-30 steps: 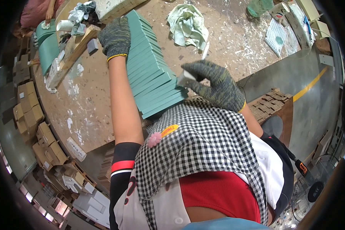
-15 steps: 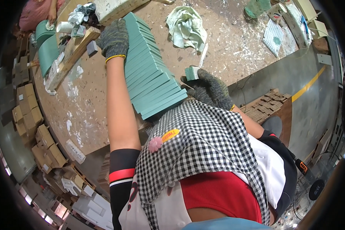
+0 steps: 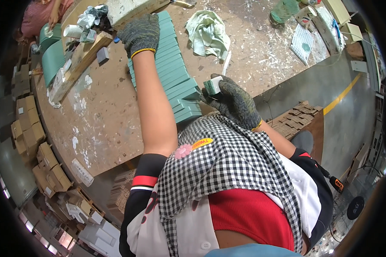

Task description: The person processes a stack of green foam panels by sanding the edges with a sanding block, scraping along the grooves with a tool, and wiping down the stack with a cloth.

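A long row of flat teal-green boards (image 3: 178,79) leans overlapped on the worktable, running from near my waist to the far side. My left hand (image 3: 140,35), in a dark grey knit glove with a yellow cuff, is closed over the far end of the row, its fingertips partly hidden at the left side. My right hand (image 3: 233,100), gloved alike, is beside the near end. Its fingers are closed on a small green-and-white block (image 3: 212,85), possibly a sponge or brush head; the kind is unclear.
A crumpled pale green cloth (image 3: 208,34) lies right of the row. To the left are a wooden beam (image 3: 83,55), a small grey block (image 3: 102,55) and curved green pieces (image 3: 55,62). A green container (image 3: 283,12) stands far right. Another person's hand (image 3: 53,19) shows far left.
My left hand has moved right with the far end of the row, and the boards lie at a different slant. In my right hand the small block has tilted, showing a darker green side.
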`<state>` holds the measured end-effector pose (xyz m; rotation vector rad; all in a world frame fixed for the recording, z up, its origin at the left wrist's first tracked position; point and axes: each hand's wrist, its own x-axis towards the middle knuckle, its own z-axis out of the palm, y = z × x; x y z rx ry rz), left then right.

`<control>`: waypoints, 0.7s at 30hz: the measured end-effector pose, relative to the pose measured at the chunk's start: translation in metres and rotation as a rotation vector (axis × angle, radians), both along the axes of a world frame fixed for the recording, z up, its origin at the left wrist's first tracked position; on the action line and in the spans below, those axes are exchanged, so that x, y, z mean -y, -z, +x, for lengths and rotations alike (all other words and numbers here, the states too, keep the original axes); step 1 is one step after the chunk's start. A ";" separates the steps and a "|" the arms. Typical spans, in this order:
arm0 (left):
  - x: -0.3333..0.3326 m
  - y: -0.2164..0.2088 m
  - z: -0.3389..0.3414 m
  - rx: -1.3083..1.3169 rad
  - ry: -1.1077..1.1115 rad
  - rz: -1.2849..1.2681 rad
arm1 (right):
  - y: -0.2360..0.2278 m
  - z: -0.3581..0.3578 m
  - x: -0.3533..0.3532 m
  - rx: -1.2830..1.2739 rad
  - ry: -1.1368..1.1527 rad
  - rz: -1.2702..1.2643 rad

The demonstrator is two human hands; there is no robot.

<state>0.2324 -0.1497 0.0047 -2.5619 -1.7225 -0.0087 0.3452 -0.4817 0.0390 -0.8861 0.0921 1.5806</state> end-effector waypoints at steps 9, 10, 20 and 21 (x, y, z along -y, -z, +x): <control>-0.007 -0.003 0.009 0.009 0.063 -0.011 | -0.034 -0.007 -0.028 1.284 -0.250 0.397; -0.005 -0.004 0.010 0.036 0.027 -0.033 | -0.043 -0.009 -0.032 1.288 -0.283 0.425; -0.017 0.013 0.005 0.005 0.025 -0.001 | -0.047 -0.017 -0.034 1.489 -0.401 0.463; -0.016 0.013 0.005 0.006 0.023 -0.002 | -0.047 -0.018 -0.036 1.516 -0.336 0.488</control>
